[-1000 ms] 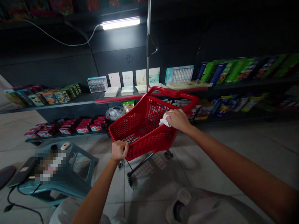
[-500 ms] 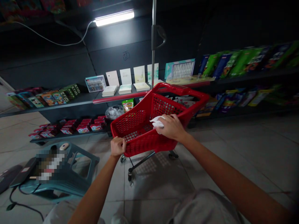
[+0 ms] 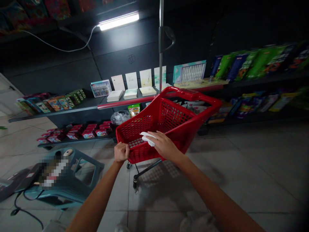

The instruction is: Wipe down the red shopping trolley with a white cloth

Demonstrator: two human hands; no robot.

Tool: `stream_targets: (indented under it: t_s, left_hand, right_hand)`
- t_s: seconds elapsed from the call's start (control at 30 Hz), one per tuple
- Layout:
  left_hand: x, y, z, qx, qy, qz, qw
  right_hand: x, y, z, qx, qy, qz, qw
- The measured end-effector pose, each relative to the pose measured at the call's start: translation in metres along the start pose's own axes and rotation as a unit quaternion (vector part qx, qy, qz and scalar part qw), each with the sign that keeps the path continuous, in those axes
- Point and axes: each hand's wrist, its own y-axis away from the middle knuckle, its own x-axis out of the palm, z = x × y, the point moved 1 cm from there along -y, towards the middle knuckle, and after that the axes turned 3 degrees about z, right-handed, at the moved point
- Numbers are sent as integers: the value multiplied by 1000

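Note:
A red plastic shopping cart (image 3: 149, 119) stands in front of me, its perforated basket facing up and its handle on the far right. My left hand (image 3: 121, 152) is closed around the rim at the basket's near left corner. On the near side rim lies my right hand (image 3: 165, 145), with a crumpled white cloth or tissue (image 3: 148, 138) pressed under its fingers. The hand covers part of the white piece. Only the basket's mesh floor shows inside.
Behind the cart runs a dark shelf (image 3: 89, 103) with booklets, boxes and snack bags. A grey-blue plastic stool (image 3: 84, 161) with a cabled device stands on the left. A metal pole (image 3: 161, 61) rises behind the cart. A lit tube lamp (image 3: 119, 21) hangs above.
My right hand has slid left along the near rim with the white cloth or tissue, toward my left hand. The left hand keeps its hold on the corner. The view has shifted slightly.

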Motion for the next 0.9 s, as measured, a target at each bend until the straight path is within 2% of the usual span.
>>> stream_targets:
  t_s: [0.17,0.27,0.33,0.4,0.47,0.53,0.6,0.7,0.8,0.87,0.9]
  left_hand:
    - [4,-8,-1,-1,-3,9,1000]
    - [10,-13,-1,-6,-2,16,1000]
    - [13,-16,-2,-10,0,19,1000]
    - [15,-18,-3,-13,3,23,1000]
    - [17,-19,-3,-17,6,28,999]
    - [17,-19,-4,-23,8,35,999]
    - [17,-19,-4,-32,9,43,999]
    - [14,-19,-5,-46,13,63,997]
    - [8,-22,-6,-49,23,99,994]
    - [4,-24,-6,-51,28,128,990]
    - [1,-25,-6,-54,29,142,988]
  right_hand:
    - [4,7,-9,13,-19,-31,999]
    - [-6,15,-22,85,1,-114,990]
    - [-18,25,-35,177,35,-191,965]
    - [-28,38,-51,270,73,-255,925]
    - [-33,52,-67,350,94,-299,883]
    - [-28,66,-81,422,88,-320,844]
    - [-14,76,-89,479,50,-284,829]
    - [17,74,-85,503,-24,-125,855]
    - [40,56,-59,526,-66,21,848]
    - [49,38,-32,525,-99,76,842]
    - [54,29,-16,509,-118,91,848]
